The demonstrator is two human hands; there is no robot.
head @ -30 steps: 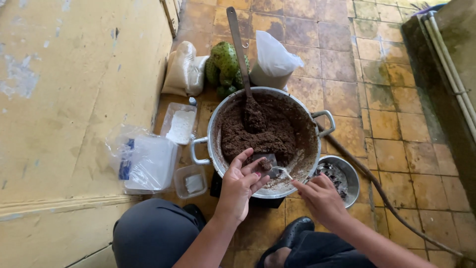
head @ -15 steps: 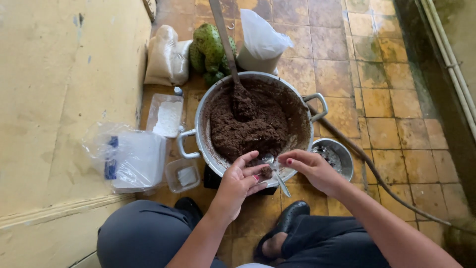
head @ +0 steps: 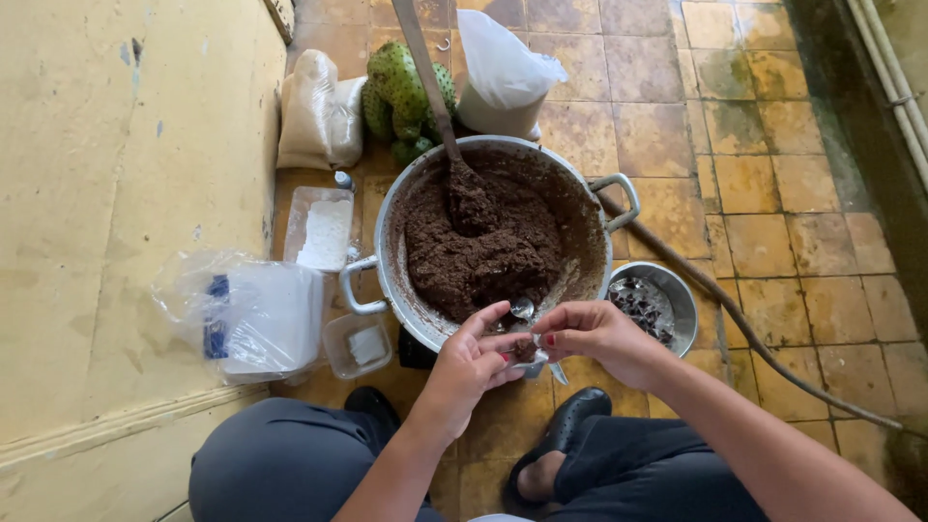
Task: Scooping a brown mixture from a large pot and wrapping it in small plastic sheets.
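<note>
Where the near rim of the metal pot (head: 387,290) meets the tiled floor (head: 773,193), left hand (head: 474,362) and right hand (head: 594,338) close together, fingertips pinching a small dark lump (head: 525,348) between them, spoon (head: 523,309) just beside. Brown paste (head: 483,242) filling the pot, wooden paddle (head: 425,77) stuck upright in it. Small steel bowl (head: 677,300) touching the pot's right side. Plastic bags (head: 251,314) against the left wall.

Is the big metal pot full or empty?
Roughly half full. The big round metal pot holds a heap of dark brown paste, with a long wooden spoon stuck in it.
</note>
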